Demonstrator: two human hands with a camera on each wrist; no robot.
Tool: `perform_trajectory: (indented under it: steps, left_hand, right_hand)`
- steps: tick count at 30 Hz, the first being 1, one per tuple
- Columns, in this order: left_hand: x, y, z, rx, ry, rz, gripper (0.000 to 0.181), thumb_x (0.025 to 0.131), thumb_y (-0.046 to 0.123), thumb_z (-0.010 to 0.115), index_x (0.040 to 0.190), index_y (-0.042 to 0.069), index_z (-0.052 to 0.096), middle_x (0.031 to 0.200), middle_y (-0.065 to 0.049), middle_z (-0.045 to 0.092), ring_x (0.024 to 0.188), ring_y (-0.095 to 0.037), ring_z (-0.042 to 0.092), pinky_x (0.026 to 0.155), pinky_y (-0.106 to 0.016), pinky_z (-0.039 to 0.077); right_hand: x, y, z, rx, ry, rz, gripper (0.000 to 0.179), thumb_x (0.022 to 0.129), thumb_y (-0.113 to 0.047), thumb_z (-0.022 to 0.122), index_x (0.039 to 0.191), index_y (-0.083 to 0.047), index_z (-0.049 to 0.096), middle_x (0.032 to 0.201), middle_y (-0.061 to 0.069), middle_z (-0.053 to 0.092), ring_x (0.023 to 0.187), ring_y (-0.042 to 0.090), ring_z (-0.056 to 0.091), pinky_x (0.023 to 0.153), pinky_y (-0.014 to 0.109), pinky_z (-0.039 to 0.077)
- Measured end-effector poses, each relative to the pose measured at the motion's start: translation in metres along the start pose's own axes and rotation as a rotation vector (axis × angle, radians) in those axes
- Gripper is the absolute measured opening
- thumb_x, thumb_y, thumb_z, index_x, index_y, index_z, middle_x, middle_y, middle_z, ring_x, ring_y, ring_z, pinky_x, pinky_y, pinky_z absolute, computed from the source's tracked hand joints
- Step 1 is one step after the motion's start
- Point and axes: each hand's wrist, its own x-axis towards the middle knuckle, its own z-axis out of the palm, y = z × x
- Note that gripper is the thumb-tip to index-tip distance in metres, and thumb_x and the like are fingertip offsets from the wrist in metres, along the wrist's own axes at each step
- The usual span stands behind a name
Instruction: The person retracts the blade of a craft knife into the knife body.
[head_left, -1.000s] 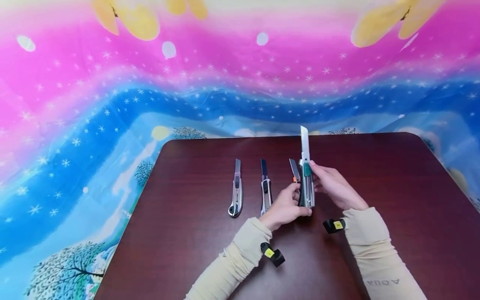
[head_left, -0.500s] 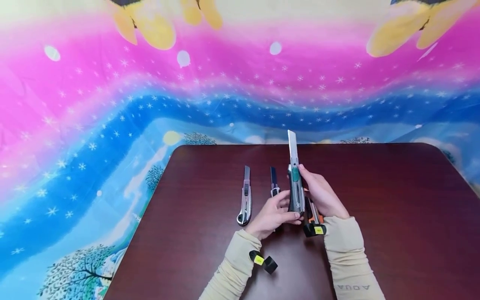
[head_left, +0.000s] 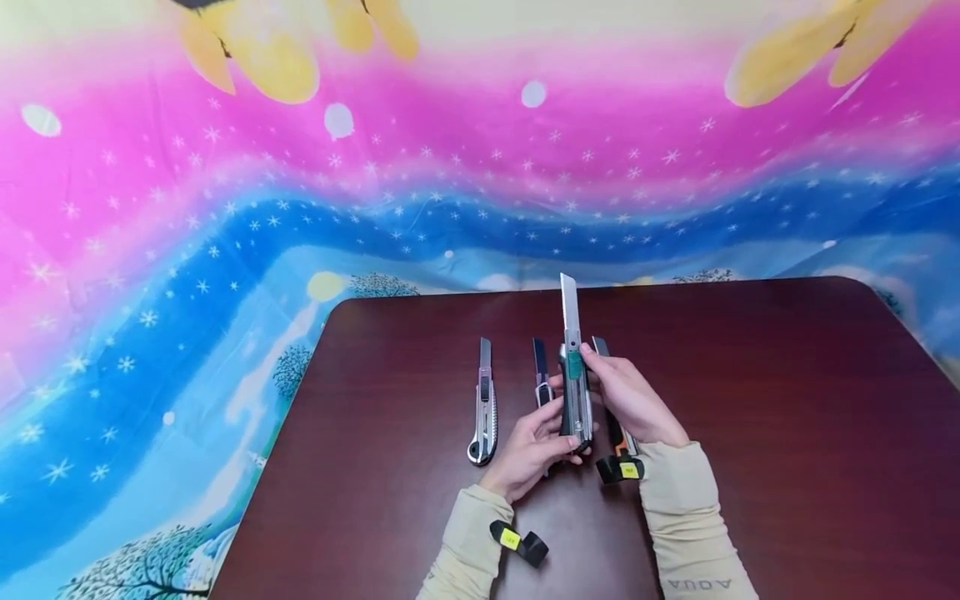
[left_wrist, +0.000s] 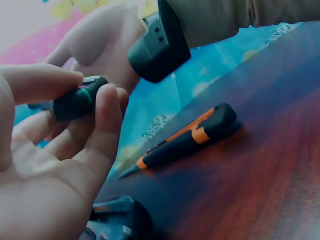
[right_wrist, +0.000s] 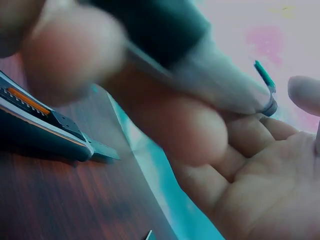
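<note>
Between left grip [head_left: 531, 452], at the base, and right grip [head_left: 637, 400], at the green slider [head_left: 574, 364], a silver-and-black metal utility knife [head_left: 577, 408] is pinched; past a black-and-orange knife [left_wrist: 175, 150], now right-hand of the grip, it has been shifted leftward, so handling seems unfinished.

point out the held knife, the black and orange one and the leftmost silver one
held knife [head_left: 575, 365], head view, on its green slider
black and orange knife [left_wrist: 175, 149], left wrist view, on its black body
silver knife [head_left: 486, 408], head view, on its handle
</note>
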Motion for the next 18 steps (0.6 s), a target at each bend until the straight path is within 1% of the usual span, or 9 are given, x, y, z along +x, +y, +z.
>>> perform_trajectory:
  steps: [1, 3, 5, 7, 10, 13, 16, 18]
  left_hand:
    - [-0.001, -0.001, -0.001, -0.010, -0.010, 0.006, 0.062, 0.093, -0.001, 0.056, 0.149, 0.015, 0.036, 0.139, -0.038, 0.042, 0.119, -0.039, 0.057, 0.076, -0.026, 0.057]
    - [-0.002, -0.003, -0.002, -0.028, -0.025, 0.024, 0.061, 0.093, 0.000, 0.056, 0.149, 0.014, 0.036, 0.138, -0.041, 0.041, 0.115, -0.037, 0.060, 0.077, -0.025, 0.057]
    - [0.000, -0.006, 0.000, -0.039, -0.040, 0.050, 0.060, 0.093, 0.000, 0.055, 0.149, 0.011, 0.036, 0.136, -0.043, 0.040, 0.106, -0.030, 0.065, 0.077, -0.026, 0.057]
    - [0.001, -0.007, 0.000, -0.045, -0.042, 0.066, 0.059, 0.093, -0.002, 0.053, 0.148, 0.009, 0.036, 0.135, -0.044, 0.040, 0.099, -0.017, 0.067, 0.080, -0.027, 0.057]
    - [0.001, -0.008, -0.002, -0.046, -0.026, 0.074, 0.058, 0.093, -0.005, 0.052, 0.148, 0.005, 0.035, 0.136, -0.044, 0.040, 0.105, -0.018, 0.066, 0.087, -0.033, 0.057]
    - [-0.001, -0.007, -0.005, -0.028, -0.001, 0.061, 0.057, 0.093, -0.004, 0.052, 0.147, 0.004, 0.037, 0.135, -0.042, 0.043, 0.109, -0.019, 0.066, 0.093, -0.041, 0.055]
    - [-0.002, -0.006, -0.008, -0.003, 0.009, 0.047, 0.054, 0.093, -0.002, 0.053, 0.145, 0.005, 0.040, 0.131, -0.042, 0.048, 0.105, -0.020, 0.068, 0.093, -0.045, 0.054]
    - [-0.003, -0.005, -0.010, 0.012, 0.006, 0.044, 0.051, 0.094, 0.000, 0.054, 0.143, 0.004, 0.042, 0.128, -0.042, 0.050, 0.101, -0.018, 0.069, 0.092, -0.044, 0.055]
  right_hand:
    - [0.000, -0.001, 0.000, -0.010, -0.003, -0.003, 0.063, 0.099, -0.053, 0.041, 0.132, -0.001, 0.053, 0.103, 0.006, 0.074, 0.103, 0.017, 0.068, 0.092, 0.027, 0.053]
    - [0.001, -0.001, 0.000, -0.019, -0.012, -0.002, 0.063, 0.099, -0.052, 0.041, 0.131, 0.000, 0.055, 0.103, 0.007, 0.074, 0.104, 0.017, 0.068, 0.093, 0.027, 0.053]
    - [0.001, -0.001, 0.000, -0.025, -0.014, 0.008, 0.063, 0.099, -0.053, 0.042, 0.129, 0.000, 0.057, 0.102, 0.007, 0.075, 0.103, 0.017, 0.068, 0.092, 0.027, 0.053]
    - [0.003, 0.000, 0.000, -0.026, -0.009, 0.015, 0.062, 0.099, -0.053, 0.042, 0.126, 0.000, 0.059, 0.100, 0.007, 0.075, 0.102, 0.018, 0.069, 0.091, 0.027, 0.053]
    - [0.005, 0.001, 0.002, -0.022, 0.006, 0.039, 0.061, 0.098, -0.054, 0.044, 0.123, -0.001, 0.062, 0.098, 0.006, 0.076, 0.100, 0.019, 0.069, 0.089, 0.028, 0.053]
    - [0.008, 0.003, 0.005, -0.029, 0.024, 0.051, 0.062, 0.097, -0.055, 0.045, 0.121, -0.001, 0.063, 0.096, 0.005, 0.076, 0.096, 0.021, 0.070, 0.088, 0.028, 0.053]
    - [0.011, 0.005, 0.010, -0.052, 0.042, 0.055, 0.066, 0.096, -0.056, 0.047, 0.119, 0.003, 0.063, 0.092, 0.004, 0.076, 0.090, 0.020, 0.070, 0.086, 0.027, 0.053]
    - [0.013, 0.007, 0.013, -0.067, 0.061, 0.049, 0.067, 0.096, -0.055, 0.048, 0.119, 0.007, 0.061, 0.089, 0.003, 0.076, 0.087, 0.019, 0.070, 0.084, 0.027, 0.053]
